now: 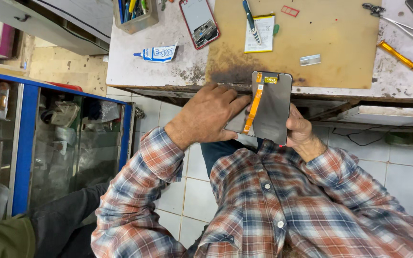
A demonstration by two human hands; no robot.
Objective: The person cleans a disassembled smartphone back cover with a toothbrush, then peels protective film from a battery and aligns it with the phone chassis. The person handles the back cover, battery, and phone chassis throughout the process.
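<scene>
Bare brown mat lies open at upper right of the frame — flanked by the orange-handled screwdriver; left of it, the red-framed opened phone and white glue tube crowd the counter.

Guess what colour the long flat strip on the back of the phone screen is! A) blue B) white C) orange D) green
C: the ribbon cable running down the back of the dark phone screen panel is orange, with the left hand touching the panel's edge beside it and the right hand gripping the other side.
</scene>
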